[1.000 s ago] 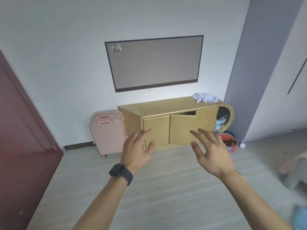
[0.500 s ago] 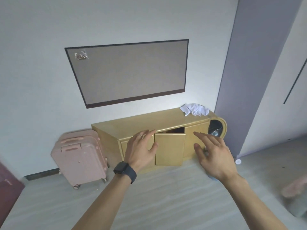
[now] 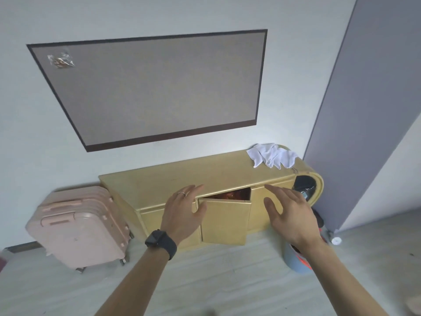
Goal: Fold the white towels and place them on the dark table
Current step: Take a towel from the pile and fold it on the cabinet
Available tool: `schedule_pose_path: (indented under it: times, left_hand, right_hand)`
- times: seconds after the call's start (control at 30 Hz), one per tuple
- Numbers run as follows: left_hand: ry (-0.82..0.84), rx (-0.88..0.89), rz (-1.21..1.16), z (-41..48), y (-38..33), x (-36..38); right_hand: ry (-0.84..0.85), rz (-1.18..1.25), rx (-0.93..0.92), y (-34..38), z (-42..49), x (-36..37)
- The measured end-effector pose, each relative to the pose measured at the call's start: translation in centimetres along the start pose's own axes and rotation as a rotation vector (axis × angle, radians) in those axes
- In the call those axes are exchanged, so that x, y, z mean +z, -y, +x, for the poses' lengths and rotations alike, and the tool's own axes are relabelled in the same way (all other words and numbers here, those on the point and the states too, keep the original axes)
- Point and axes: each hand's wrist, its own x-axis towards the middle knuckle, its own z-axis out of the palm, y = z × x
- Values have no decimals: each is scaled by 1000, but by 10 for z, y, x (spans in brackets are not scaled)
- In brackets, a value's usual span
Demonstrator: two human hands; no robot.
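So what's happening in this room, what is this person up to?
A person faces a yellow cabinet with the left hand and right hand held out in front, both open and empty. The white towels lie crumpled on the cabinet's right end, untouched and not yet folded. One cabinet door hangs ajar. A pink suitcase stands on the floor to the left. No dark table is in view.

The single head-worn camera looks forward and down from near the yellow cabinet [image 3: 182, 176], which stands against the wall [image 3: 159, 14]; the view is tilted. Both forearms enter from the bottom edge, with the left hand [image 3: 182, 213] and right hand [image 3: 289, 215] at mid-frame.
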Motion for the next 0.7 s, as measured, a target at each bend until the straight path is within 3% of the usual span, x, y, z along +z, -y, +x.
schedule_pose_path:
  times: [0.37,0.7]
  left_hand:
    - [169,-88,-33,219,43,129]
    - [384,-239,-28,357,76,264]
  right_hand:
    - [150,-28,156,-102,189,99]
    - [542,-76,417,-215,332,232]
